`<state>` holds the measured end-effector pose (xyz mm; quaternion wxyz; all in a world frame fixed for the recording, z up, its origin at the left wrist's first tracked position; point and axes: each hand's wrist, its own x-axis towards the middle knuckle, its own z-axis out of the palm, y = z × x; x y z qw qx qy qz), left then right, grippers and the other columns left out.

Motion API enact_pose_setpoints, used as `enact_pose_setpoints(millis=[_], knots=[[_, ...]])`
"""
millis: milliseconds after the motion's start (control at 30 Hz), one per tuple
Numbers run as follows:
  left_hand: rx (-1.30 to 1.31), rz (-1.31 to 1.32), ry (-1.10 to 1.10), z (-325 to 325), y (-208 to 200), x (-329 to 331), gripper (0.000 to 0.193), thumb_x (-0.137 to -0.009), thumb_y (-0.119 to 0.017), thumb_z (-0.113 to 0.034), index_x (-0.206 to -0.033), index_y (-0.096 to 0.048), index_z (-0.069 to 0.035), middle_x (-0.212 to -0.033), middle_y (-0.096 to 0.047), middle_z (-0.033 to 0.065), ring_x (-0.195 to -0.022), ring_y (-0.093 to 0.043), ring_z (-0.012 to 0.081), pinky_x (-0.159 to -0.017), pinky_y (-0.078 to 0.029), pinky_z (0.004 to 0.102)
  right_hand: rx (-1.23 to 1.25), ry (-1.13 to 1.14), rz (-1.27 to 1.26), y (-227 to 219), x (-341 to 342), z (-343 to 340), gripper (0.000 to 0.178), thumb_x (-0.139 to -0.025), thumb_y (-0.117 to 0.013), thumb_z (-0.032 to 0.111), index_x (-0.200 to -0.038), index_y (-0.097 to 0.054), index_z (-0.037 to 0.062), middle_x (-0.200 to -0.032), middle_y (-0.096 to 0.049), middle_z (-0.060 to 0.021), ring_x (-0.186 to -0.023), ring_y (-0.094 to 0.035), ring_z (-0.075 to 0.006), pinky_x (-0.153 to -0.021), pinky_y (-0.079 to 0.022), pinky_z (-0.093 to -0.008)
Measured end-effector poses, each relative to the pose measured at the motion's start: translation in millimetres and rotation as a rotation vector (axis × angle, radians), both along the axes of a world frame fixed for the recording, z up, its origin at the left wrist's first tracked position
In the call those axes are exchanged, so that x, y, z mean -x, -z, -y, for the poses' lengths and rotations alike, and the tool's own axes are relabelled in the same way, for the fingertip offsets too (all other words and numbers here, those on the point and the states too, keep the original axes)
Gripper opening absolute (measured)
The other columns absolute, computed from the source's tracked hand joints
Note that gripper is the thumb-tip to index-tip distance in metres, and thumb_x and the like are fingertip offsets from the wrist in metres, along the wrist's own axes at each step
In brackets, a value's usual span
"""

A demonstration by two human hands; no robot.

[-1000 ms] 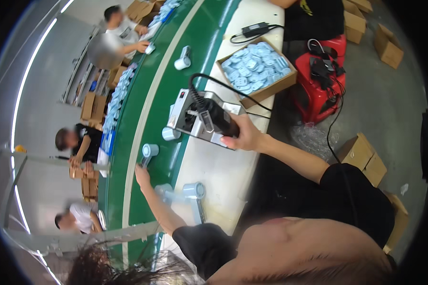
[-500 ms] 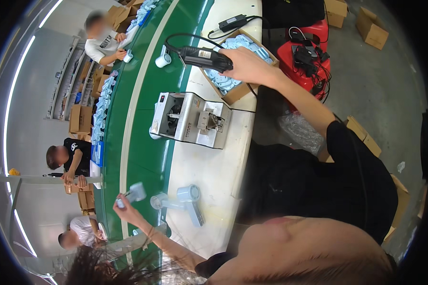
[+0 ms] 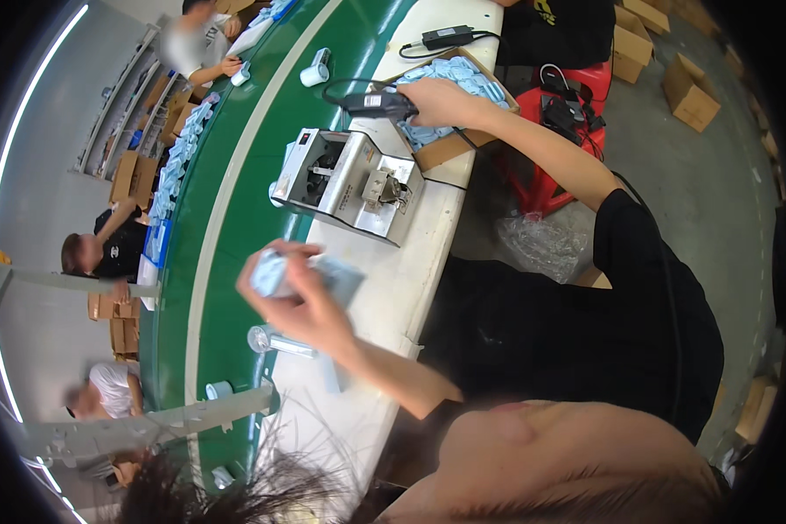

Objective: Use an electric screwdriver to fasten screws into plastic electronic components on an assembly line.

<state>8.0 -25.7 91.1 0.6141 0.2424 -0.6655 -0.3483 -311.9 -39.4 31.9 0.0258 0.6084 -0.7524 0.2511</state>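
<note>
Conveyor belt [image 3: 266, 157]: green, smooth, glossy; bordering the bench's left edge.

Bench [image 3: 384, 306]: white, flat, hard-looking; carrying the items below.

Machine [image 3: 351, 188]: boxy, silver metal, open-topped at its left end; sitting across from the carton, by the bench's belt-side edge. I am judging it heavy and rigid.

Carton [image 3: 450, 155]: brown cardboard; resting near the bench's right edge, holding a heap of small pale-blue parts [image 3: 467, 77], rounded and plastic-looking.

Handheld tool [image 3: 377, 106]: black, barrel-shaped, corded; hanging above the carton's near-left side. My right hand [image 3: 441, 103] is gripping its rear end, fingers closed round it. I am expecting a stiff, moderately weighty body, best taken round the barrel, clear of the cord.

Pale-blue piece [image 3: 271, 276]: smooth, apparently moulded plastic, blurred; being held above the bench's left edge. My left hand [image 3: 301, 299] is curling its fingers and thumb closely about it. I am judging it light, stiff, somewhat slippery, best pinched across its body.
</note>
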Motion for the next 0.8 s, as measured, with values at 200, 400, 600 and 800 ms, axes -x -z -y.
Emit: enact_pose_setpoints(millis=[200,400,600,800], knots=[[-0.213,-0.041,0.396,-11,78,24,0.033,-0.086,-0.062,-0.013,-0.111,-0.046,0.000,-0.093,-0.061,0.0107,-0.080,-0.059,0.0148,-0.072,-0.047,0.0257,-0.173,-0.339,0.528,-84,-14,-41,0.033,-0.072,-0.077,0.023,-0.092,-0.057,0.0052,-0.072,-0.061,-0.0029,-0.050,-0.052,-0.0092,-0.047,-0.041,-0.0242],[-0.098,0.032,0.319,-15,92,43,0.082,-0.058,-0.073,-0.065,-0.102,-0.057,0.002,-0.084,-0.065,0.0090,-0.073,-0.061,0.0157,-0.066,-0.049,0.0275,-0.283,-0.868,0.498,-90,-90,-70,0.038,-0.072,-0.078,0.023,-0.094,-0.060,-0.0012,-0.073,-0.062,-0.0044,-0.067,-0.057,-0.0110,-0.060,-0.044,-0.0246],[-0.079,0.244,0.443,-12,108,28,0.093,-0.056,-0.066,-0.071,-0.108,-0.056,0.006,-0.082,-0.065,0.0141,-0.074,-0.065,0.0289,-0.068,-0.050,0.0332,-0.424,-0.782,0.488,-81,-111,-66,0.050,-0.069,-0.080,0.028,-0.105,-0.060,-0.0011,-0.079,-0.064,-0.0128,-0.069,-0.059,-0.0225,-0.064,-0.045,-0.0322],[-0.116,0.197,0.443,-8,100,32,0.057,-0.078,-0.069,-0.049,-0.101,-0.059,0.001,-0.077,-0.065,0.0124,-0.069,-0.065,0.0239,-0.065,-0.049,0.0304,-0.332,-0.690,0.434,-78,-113,-67,0.055,-0.067,-0.081,0.031,-0.106,-0.059,-0.0012,-0.076,-0.063,-0.0099,-0.068,-0.058,-0.0221,-0.065,-0.045,-0.0325]])
